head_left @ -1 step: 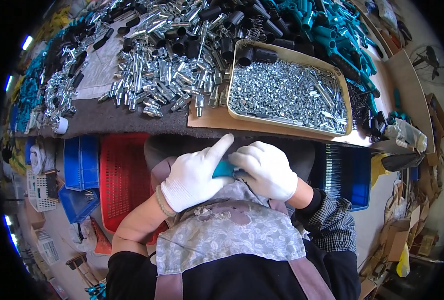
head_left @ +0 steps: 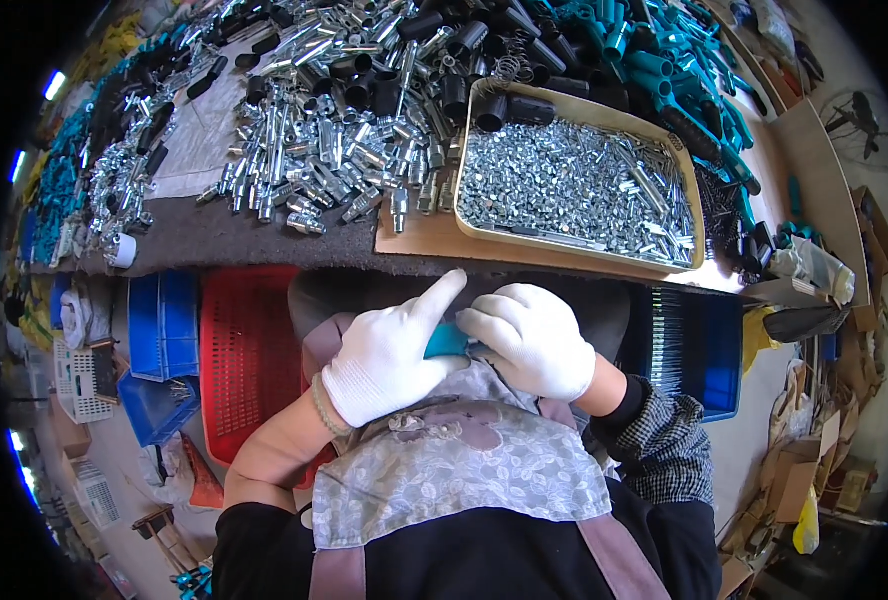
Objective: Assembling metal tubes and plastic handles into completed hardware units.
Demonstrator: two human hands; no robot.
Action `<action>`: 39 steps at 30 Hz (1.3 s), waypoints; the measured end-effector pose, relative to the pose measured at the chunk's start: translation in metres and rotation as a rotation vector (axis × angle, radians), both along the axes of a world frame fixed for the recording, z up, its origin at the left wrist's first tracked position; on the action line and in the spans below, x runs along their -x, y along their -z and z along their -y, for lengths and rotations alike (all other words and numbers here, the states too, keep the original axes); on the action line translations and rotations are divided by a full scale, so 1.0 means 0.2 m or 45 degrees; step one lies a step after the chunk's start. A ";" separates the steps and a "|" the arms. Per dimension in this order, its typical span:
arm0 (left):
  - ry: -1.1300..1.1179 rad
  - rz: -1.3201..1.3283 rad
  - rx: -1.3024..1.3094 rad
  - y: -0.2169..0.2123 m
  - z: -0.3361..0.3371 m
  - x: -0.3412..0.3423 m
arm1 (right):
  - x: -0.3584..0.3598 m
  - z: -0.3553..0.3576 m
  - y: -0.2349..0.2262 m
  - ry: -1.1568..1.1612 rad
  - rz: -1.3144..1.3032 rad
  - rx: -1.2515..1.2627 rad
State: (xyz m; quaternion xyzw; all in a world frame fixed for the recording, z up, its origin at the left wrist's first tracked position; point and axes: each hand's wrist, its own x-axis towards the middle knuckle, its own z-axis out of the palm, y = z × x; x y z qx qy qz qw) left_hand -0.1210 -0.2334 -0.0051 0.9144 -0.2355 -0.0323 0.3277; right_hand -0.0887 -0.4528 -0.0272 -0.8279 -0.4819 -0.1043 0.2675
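My left hand, in a white knit glove, is wrapped round a teal plastic part in front of my apron, its index finger stretched forward. Only a short smooth stretch of the part shows between the hands; the rest is hidden. My right hand, gloved the same way, has its fingers curled against the part's right end. Whether a smaller piece lies within those fingers cannot be seen. Both hands are over my lap, just short of the workbench edge.
On the bench, a cream tray holds many small metal pieces. Beside it lie heaps of metal fittings, black sleeves and teal plastic parts. Below stand a red basket, blue bins and a dark blue crate.
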 end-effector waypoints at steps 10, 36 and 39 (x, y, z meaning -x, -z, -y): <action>0.014 0.206 0.184 0.06 0.02 0.01 | -0.35 0.16 -0.14 0.677 -0.153 -0.425; -0.332 -0.934 1.585 0.10 0.12 -0.04 | 0.01 -0.14 0.06 0.457 -0.803 -1.178; -0.326 -0.923 1.595 0.10 0.13 -0.04 | 0.01 -0.14 0.09 0.394 -1.072 -1.382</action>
